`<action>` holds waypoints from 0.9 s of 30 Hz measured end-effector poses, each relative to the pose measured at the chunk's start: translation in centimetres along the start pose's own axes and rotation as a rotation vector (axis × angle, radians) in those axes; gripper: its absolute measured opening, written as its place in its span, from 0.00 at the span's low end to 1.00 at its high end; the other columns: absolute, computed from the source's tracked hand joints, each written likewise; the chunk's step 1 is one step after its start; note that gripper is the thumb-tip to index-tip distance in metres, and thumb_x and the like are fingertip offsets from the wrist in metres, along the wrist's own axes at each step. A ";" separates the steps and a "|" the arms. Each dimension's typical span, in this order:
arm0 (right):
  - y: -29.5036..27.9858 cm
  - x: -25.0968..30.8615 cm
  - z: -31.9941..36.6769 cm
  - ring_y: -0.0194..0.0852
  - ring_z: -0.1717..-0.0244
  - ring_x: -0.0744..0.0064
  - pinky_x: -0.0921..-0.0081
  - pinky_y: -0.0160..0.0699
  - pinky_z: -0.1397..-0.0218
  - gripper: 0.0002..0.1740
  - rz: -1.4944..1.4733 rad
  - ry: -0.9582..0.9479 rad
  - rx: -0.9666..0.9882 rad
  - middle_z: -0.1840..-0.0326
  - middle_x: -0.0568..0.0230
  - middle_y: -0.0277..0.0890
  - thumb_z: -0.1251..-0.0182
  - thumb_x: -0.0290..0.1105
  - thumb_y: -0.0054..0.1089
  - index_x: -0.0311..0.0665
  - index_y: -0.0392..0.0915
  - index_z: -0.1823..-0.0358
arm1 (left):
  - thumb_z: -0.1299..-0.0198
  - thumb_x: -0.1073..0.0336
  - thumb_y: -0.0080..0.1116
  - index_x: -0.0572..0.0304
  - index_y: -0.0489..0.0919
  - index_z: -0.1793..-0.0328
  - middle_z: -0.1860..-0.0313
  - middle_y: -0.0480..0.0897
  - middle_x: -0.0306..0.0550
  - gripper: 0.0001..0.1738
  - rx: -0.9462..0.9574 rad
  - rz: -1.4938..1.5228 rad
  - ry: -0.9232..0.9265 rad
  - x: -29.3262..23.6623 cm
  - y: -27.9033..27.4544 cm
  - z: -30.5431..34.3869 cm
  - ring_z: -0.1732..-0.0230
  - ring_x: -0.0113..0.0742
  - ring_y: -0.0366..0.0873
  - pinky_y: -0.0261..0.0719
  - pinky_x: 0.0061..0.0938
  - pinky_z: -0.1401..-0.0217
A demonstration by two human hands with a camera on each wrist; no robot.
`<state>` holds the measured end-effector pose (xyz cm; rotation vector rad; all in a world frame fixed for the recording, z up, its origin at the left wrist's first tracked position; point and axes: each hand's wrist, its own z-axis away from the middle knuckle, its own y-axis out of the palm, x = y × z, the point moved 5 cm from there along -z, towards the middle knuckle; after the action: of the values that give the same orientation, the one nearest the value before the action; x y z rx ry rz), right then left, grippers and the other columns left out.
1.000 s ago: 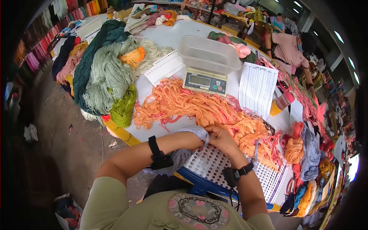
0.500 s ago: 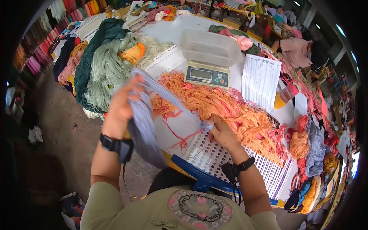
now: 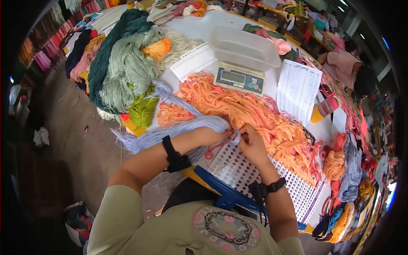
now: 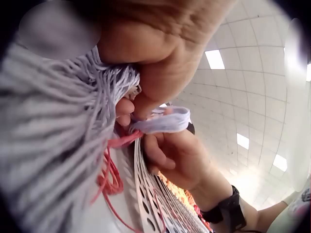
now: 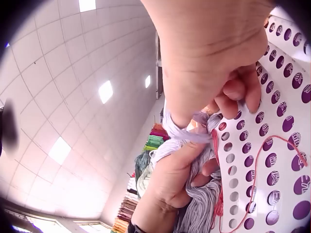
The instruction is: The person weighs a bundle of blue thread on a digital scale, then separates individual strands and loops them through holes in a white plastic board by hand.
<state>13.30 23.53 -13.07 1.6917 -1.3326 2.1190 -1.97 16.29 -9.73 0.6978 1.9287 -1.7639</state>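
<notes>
A lavender yarn skein (image 3: 157,135) stretches from the two hands toward the left, lying over the left forearm side and the orange yarn's edge. My left hand (image 3: 210,136) grips it close to its looped end. Fingers of my right hand (image 3: 253,146) pinch the small lavender loop (image 4: 167,121) at that end, and in the right wrist view the loop wraps around a finger. A thin coral-red thread (image 4: 112,179) hangs below the hands beside the skein. Beneath the hands lies a white sheet with rows of round holes (image 3: 231,168). The palm hides part of the left fingertips' hold.
A heap of orange and pink yarn (image 3: 229,104) lies just beyond the hands. Behind it stand a digital scale (image 3: 240,78) with a clear tub (image 3: 244,49), and a printed sheet (image 3: 299,91). Green skeins (image 3: 127,76) pile at left; another person (image 3: 342,68) bends at right.
The left hand swung out left with the skein stretched and hanging, then came back beside the right hand. The skein now lies spread leftward over the table edge. The right hand has stayed at the loop.
</notes>
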 end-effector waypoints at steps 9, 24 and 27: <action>-0.1 -0.1 -0.4 0.79 0.72 0.58 0.66 0.73 0.68 0.04 0.018 -0.025 -0.072 0.72 0.57 0.78 0.35 0.30 0.55 0.40 0.72 0.61 | 0.40 0.56 0.58 0.60 0.80 0.66 0.71 0.79 0.54 0.14 0.042 -0.040 0.071 3.3 -0.6 -0.1 0.65 0.52 0.79 0.73 0.42 0.61; -0.4 -0.6 -0.5 0.79 0.70 0.55 0.63 0.75 0.65 0.04 0.034 0.032 -0.053 0.73 0.58 0.78 0.36 0.30 0.54 0.42 0.74 0.61 | 0.39 0.60 0.63 0.64 0.81 0.62 0.77 0.78 0.40 0.12 -0.396 0.185 -0.213 3.8 -5.7 2.8 0.75 0.24 0.74 0.73 0.24 0.72; -0.3 -1.1 -0.1 0.79 0.71 0.58 0.66 0.74 0.66 0.04 -0.051 0.034 -0.051 0.74 0.58 0.78 0.36 0.30 0.54 0.41 0.74 0.61 | 0.38 0.60 0.62 0.63 0.81 0.59 0.77 0.77 0.39 0.12 -0.269 0.406 -0.161 3.5 -0.9 3.6 0.78 0.22 0.72 0.71 0.21 0.76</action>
<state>13.76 24.24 -13.84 1.6452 -1.3078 2.0585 -5.32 12.90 -11.60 0.7594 1.7248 -1.2497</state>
